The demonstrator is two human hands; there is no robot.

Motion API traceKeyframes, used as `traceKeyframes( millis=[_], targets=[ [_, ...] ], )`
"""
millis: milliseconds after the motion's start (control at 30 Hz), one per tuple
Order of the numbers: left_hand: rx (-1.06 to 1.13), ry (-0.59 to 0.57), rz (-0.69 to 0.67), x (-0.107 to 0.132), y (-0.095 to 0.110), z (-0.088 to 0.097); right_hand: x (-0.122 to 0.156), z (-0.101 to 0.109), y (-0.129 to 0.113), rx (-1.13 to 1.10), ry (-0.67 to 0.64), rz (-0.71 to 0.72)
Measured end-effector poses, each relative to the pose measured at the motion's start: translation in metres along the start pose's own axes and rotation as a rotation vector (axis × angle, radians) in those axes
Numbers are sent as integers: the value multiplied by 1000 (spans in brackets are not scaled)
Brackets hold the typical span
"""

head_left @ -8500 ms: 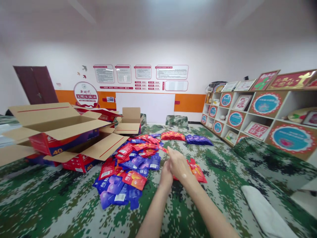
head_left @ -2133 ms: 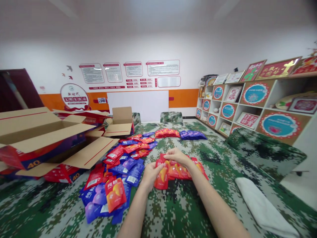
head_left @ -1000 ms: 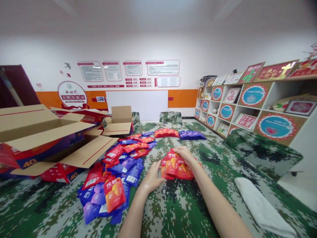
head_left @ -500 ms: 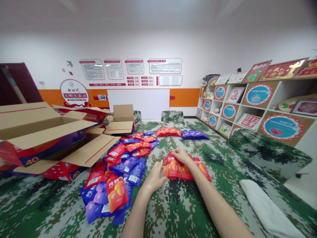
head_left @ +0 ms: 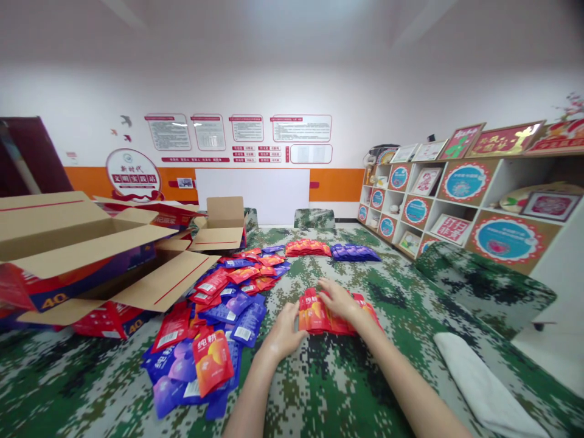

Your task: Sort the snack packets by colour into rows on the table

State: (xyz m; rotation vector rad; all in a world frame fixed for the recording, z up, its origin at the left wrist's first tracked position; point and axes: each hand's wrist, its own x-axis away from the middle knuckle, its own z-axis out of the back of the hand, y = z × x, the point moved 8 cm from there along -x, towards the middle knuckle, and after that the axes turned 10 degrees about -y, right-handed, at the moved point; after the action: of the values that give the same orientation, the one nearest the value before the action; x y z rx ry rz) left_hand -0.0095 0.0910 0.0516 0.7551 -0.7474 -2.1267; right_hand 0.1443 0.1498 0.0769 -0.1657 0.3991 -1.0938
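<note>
A small stack of red packets (head_left: pixel 317 316) lies on the camouflage tablecloth (head_left: pixel 328 389) in front of me. My right hand (head_left: pixel 338 299) rests flat on top of the stack, fingers stretched out. My left hand (head_left: pixel 283 331) presses against the stack's left edge with fingers extended. To the left spreads a loose heap of red and purple packets (head_left: pixel 214 328). Farther back sit a neat pile of red packets (head_left: pixel 306 247) and a neat pile of purple packets (head_left: pixel 353 252).
Open cardboard boxes (head_left: pixel 86 255) crowd the left side, with a smaller open box (head_left: pixel 222 224) behind them. A folded white cloth (head_left: pixel 483 386) lies at the right front. A shelf unit (head_left: pixel 456 207) lines the right wall. Camouflage-covered chairs (head_left: pixel 314 218) stand at the far end.
Both hands have brought the fanned red packets together into a tighter stack. The right hand has flattened on top. The packet earlier in the left hand has joined the stack.
</note>
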Motion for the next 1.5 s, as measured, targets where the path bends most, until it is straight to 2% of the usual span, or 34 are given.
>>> traceKeyframes(
  millis=[100, 200, 400, 767, 1100, 1200, 1267, 1367, 1433, 1500],
  targets=[
    [-18, 13, 6, 0, -1, 0, 17, -12, -26, -33, -71, 153],
    [-1, 12, 21, -1, -5, -2, 26, -27, -40, -47, -156, 161],
    [11, 11, 19, -2, -4, -1, 27, -38, -34, 2, -190, 46],
    [-79, 10, 20, -1, -3, -1, 24, -46, -28, -5, -222, 55],
    [-81, 3, 38, 2, 4, 2, 25, -45, -28, -16, -242, 50],
    [-36, 12, 27, 5, 6, 4, 18, -35, -32, -3, -178, 44],
    [28, 10, -14, 5, 8, 4, 7, -20, -47, 12, -87, 87],
    [145, 95, -37, 3, 5, 12, -22, -4, -94, 34, 16, 215],
    [226, 196, 2, 2, -2, 21, -47, -6, -130, 54, 15, 282],
    [298, 262, 32, 2, -7, 28, -74, -17, -164, 86, -11, 310]
  ],
)
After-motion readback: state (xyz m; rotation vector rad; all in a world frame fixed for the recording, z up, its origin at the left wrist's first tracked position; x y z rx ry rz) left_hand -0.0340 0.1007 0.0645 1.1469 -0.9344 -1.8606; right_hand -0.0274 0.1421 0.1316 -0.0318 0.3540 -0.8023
